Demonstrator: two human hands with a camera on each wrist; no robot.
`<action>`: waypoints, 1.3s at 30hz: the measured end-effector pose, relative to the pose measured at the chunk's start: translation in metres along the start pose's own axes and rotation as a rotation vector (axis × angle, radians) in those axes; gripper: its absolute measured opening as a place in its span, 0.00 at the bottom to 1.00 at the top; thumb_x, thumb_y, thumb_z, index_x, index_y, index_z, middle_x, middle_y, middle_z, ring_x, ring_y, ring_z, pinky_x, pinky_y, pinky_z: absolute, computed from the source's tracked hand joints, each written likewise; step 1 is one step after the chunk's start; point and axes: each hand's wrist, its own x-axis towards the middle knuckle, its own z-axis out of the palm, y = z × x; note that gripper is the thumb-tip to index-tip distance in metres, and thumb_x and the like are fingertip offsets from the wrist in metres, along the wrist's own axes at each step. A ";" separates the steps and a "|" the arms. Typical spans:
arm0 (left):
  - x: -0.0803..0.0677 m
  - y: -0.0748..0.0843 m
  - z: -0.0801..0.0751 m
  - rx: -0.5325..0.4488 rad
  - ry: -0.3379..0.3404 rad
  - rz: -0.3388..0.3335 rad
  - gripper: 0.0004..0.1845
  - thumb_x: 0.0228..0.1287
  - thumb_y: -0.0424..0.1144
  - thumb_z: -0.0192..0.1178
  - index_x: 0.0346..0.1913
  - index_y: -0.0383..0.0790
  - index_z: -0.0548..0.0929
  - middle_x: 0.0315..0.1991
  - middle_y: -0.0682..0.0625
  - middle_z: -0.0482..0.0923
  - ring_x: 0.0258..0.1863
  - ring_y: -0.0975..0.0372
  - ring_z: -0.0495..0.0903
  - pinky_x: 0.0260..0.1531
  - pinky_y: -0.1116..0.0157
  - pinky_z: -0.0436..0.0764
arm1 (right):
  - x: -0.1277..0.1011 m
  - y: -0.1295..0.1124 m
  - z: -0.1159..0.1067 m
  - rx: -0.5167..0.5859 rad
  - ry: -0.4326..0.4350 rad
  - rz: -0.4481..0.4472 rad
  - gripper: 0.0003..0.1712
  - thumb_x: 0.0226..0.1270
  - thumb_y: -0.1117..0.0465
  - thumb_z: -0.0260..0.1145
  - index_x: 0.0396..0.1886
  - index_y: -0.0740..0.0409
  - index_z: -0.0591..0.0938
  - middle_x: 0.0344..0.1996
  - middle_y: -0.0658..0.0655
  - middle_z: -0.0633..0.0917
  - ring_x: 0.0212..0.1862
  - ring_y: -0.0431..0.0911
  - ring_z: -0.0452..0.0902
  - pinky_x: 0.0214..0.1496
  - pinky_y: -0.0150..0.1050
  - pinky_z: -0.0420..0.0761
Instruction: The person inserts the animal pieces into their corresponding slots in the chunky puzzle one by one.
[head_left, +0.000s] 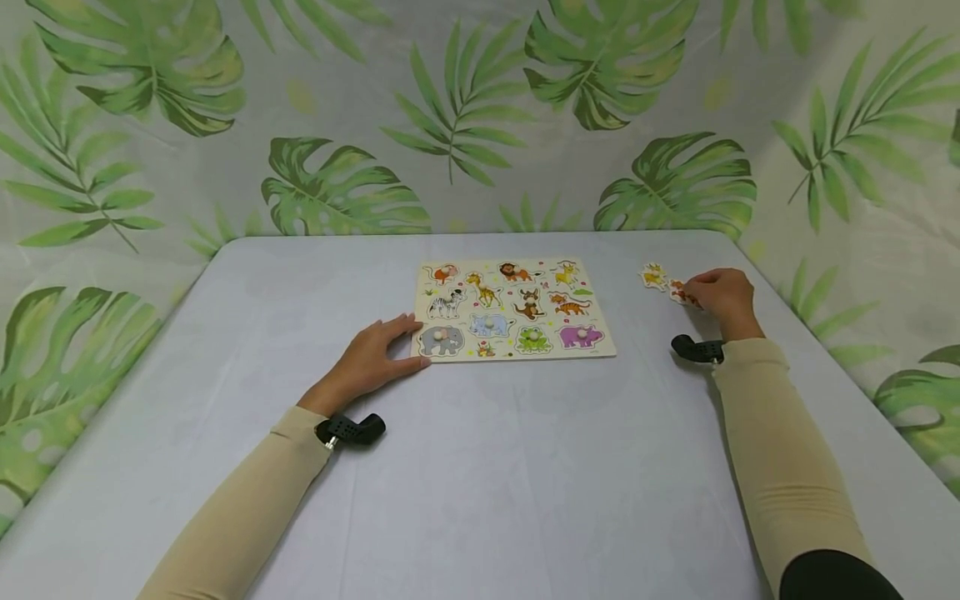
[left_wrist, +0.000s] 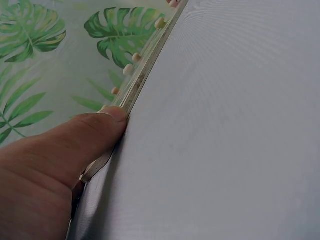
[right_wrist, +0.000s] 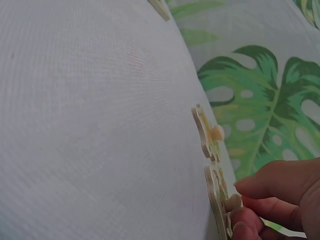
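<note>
A wooden animal peg puzzle board [head_left: 517,342] lies flat on the table, showing an elephant, frog, purple hippo and other animals. My left hand [head_left: 366,364] rests at its near left corner, thumb along the front edge and fingers at the left side. In the left wrist view, the thumb [left_wrist: 75,145] presses on the board's edge [left_wrist: 142,80]. To the board's right, my right hand [head_left: 723,300] pinches the knob of an orange animal puzzle piece [head_left: 677,291], partly hidden by the fingers. Beside it lies a yellow animal puzzle piece [head_left: 653,276] with its own knob [right_wrist: 217,132].
A white cloth [head_left: 517,467] covers the table. Behind and around it hangs a leaf-printed fabric [head_left: 480,108]. Black wrist cameras [head_left: 352,430] sit on both sleeves. A dark rounded shape [head_left: 836,577] covers part of the right sleeve.
</note>
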 end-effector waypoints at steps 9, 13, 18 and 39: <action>0.003 -0.003 0.000 0.011 0.011 0.015 0.36 0.59 0.56 0.66 0.67 0.42 0.72 0.71 0.45 0.63 0.71 0.53 0.59 0.73 0.53 0.50 | 0.003 -0.004 0.003 -0.031 0.047 -0.038 0.23 0.61 0.56 0.67 0.50 0.68 0.80 0.33 0.54 0.81 0.37 0.48 0.72 0.34 0.37 0.74; 0.004 -0.002 -0.002 0.015 0.009 0.020 0.36 0.59 0.56 0.66 0.67 0.42 0.72 0.71 0.45 0.63 0.71 0.53 0.59 0.73 0.53 0.50 | 0.004 -0.005 0.005 -0.050 0.065 -0.042 0.22 0.61 0.57 0.66 0.50 0.69 0.80 0.39 0.62 0.81 0.40 0.51 0.72 0.33 0.37 0.73; 0.004 -0.001 -0.003 0.011 0.012 0.011 0.36 0.59 0.56 0.66 0.67 0.43 0.72 0.71 0.45 0.62 0.72 0.52 0.58 0.73 0.52 0.50 | 0.004 -0.005 0.006 -0.089 0.096 -0.068 0.21 0.62 0.57 0.63 0.49 0.69 0.81 0.43 0.67 0.81 0.44 0.56 0.73 0.34 0.38 0.73; -0.002 -0.001 0.002 0.010 0.021 0.015 0.36 0.58 0.55 0.67 0.66 0.42 0.73 0.70 0.45 0.64 0.71 0.52 0.60 0.73 0.52 0.51 | -0.003 -0.001 0.005 -0.103 0.140 -0.122 0.20 0.63 0.58 0.65 0.46 0.72 0.82 0.45 0.71 0.80 0.49 0.61 0.72 0.36 0.42 0.74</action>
